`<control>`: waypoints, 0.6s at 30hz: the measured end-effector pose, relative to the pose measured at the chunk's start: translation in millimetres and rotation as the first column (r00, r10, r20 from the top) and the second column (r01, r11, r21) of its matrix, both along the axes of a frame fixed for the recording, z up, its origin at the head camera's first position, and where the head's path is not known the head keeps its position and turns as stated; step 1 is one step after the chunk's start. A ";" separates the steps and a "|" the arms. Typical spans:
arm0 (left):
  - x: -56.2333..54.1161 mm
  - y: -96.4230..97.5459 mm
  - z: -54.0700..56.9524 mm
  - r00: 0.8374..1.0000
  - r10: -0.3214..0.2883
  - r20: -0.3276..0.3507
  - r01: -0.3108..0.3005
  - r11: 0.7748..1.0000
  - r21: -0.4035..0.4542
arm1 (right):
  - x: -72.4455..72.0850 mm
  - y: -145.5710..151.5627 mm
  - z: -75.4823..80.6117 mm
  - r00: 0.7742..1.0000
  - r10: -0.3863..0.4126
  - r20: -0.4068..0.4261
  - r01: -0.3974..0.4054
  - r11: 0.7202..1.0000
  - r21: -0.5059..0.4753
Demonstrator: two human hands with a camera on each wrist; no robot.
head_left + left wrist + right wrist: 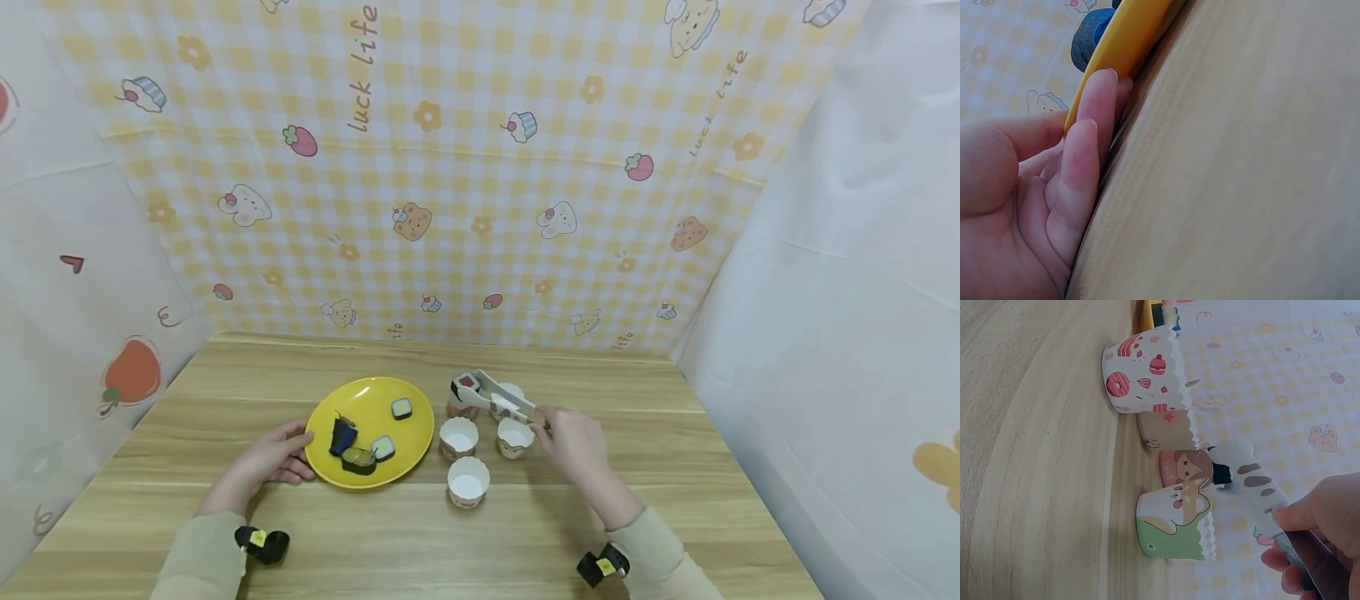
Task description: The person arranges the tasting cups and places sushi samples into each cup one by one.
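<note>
My left hand (277,454) pinches the left rim of a yellow plate (408,458), thumb on top and fingers beneath; in the left wrist view that edge stands a little above the table. Several toy sushi pieces lie on the plate: two white rolls, such as the sushi roll (402,408), a dark-banded piece (359,461) and a blue-and-black piece (343,435). My right hand (573,437) grips pale tongs (1254,481) with brown paw-like markings. Their tips are around a red-centred sushi roll (466,383) at the mouth of the back-left paper cup (459,410).
More paper cups stand close together right of the plate: a front cup (468,482), a middle cup (458,438), a right cup (514,438) and a back cup partly behind the tongs. A checked cloth (480,183) hangs behind the wooden table (360,542).
</note>
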State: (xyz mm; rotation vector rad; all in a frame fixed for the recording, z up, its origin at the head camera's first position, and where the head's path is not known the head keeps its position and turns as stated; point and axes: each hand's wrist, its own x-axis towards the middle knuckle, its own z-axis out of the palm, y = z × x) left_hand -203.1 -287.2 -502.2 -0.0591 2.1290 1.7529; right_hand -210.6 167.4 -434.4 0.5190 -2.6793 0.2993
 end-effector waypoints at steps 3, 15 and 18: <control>-0.1 0.1 0.0 1.000 0.001 0.003 -0.001 1.000 -0.002 | 0.0 0.6 1.0 1.000 -0.010 0.017 0.010 1.000 -0.001; -1.1 -0.1 -0.3 1.000 -0.009 -0.002 0.009 1.000 0.003 | -1.6 1.6 4.7 0.998 -0.011 0.055 0.011 1.000 -0.003; -1.0 0.2 -0.2 1.000 -0.007 -0.001 0.007 1.000 0.003 | -2.3 1.0 6.7 0.997 -0.012 0.077 0.012 1.000 0.001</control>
